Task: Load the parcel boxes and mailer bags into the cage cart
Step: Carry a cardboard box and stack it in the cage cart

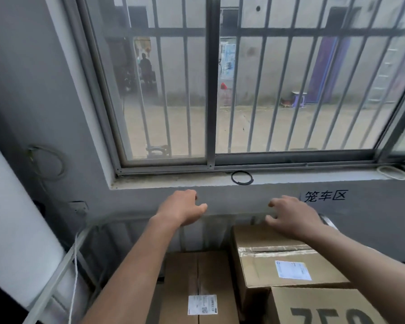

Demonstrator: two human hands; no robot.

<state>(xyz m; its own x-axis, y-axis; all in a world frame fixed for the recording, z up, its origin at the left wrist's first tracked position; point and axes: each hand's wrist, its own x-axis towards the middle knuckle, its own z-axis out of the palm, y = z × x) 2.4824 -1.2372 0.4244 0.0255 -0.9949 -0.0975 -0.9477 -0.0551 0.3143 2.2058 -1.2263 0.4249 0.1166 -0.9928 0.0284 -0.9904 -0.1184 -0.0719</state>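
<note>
Three cardboard parcel boxes sit in the cage cart (84,232) below the window. A taped box with a white label (278,260) stands highest at the right. A lower box with a label (201,288) lies left of it. A third box printed with large black numbers (320,307) is at the bottom right. My right hand (292,216) hovers over the far edge of the tall box, fingers loosely curled, holding nothing. My left hand (185,206) is raised above the cart's far rail, fingers loosely curled, empty.
A barred window (211,90) fills the wall ahead, with a black ring (242,177) and a tape roll (393,171) on its sill. Black characters (325,195) are painted on the wall. A white strap and cord (73,265) hang at the cart's left side.
</note>
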